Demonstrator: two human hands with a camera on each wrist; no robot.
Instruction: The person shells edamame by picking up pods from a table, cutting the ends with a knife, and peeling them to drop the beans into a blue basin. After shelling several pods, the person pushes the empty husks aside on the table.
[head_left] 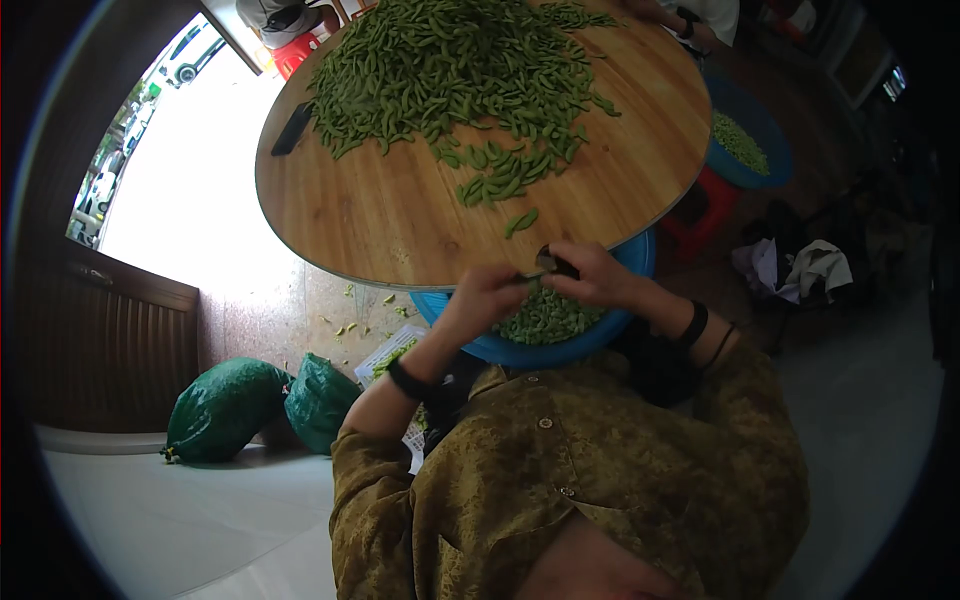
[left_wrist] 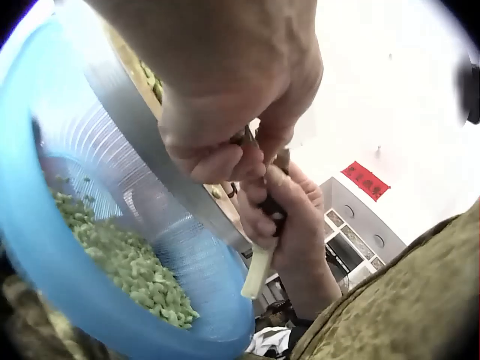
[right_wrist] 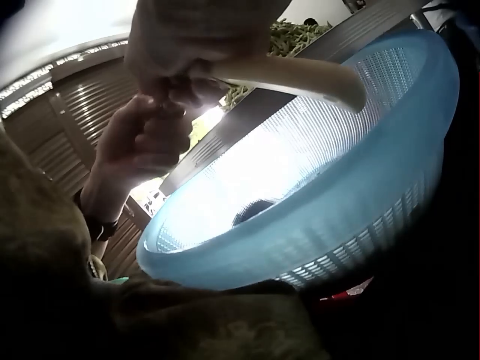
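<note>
Over the front edge of a round wooden table (head_left: pixel 400 235), my two hands meet. The left hand (head_left: pixel 483 302) pinches what looks like a green bean pod (head_left: pixel 528 277), mostly covered by its fingers. My right hand (head_left: pixel 598 277) grips a tool with a cream handle (left_wrist: pixel 257 271) and a dark part (head_left: pixel 562 263) close to the left fingertips. Below both hands is a blue plastic basket (right_wrist: pixel 360 225), with shelled green beans (left_wrist: pixel 135 262) inside. A heap of green pods (head_left: pixel 450 75) covers the far part of the table, and a few loose pods (head_left: pixel 521 222) lie nearer.
A dark flat object (head_left: pixel 292 130) lies at the table's left. Green sacks (head_left: pixel 225 410) and a white crate (head_left: pixel 385 350) with pods stand on the floor at left. Across the table, another person's arm (head_left: pixel 700 35) shows near a second blue basin (head_left: pixel 780 165).
</note>
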